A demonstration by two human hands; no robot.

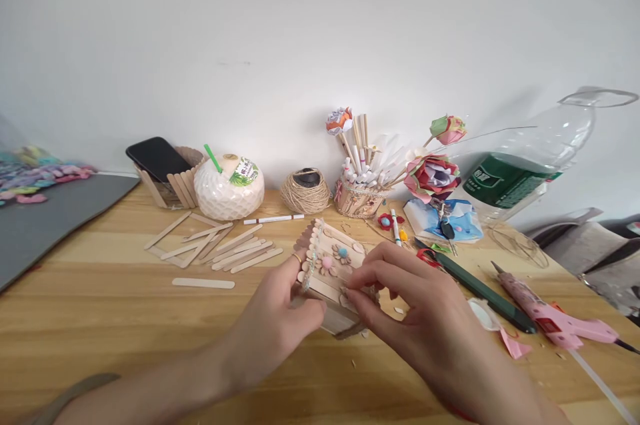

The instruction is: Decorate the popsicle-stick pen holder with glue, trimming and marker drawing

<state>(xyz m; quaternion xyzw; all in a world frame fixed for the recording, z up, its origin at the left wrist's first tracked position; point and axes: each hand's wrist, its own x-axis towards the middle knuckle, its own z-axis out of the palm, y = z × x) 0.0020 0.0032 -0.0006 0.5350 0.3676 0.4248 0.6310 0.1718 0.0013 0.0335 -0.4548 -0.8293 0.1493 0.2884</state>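
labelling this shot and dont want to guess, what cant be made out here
All in the head view:
What the right hand pinches, if anything: hidden by its own fingers.
Some fingers of the left hand: behind the craft-stick box.
Rest of the glue-gun cord: cut off by the right edge.
Fine print on the coconut label: too small.

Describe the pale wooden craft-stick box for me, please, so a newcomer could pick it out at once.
Find the light wooden table, then the bare left hand and bare right hand at its near middle. Between them is the pale wooden craft-stick box. Unlike the pen-filled wooden holder behind it, it is held and bears a pink-centred flower beside a blue-centred one.
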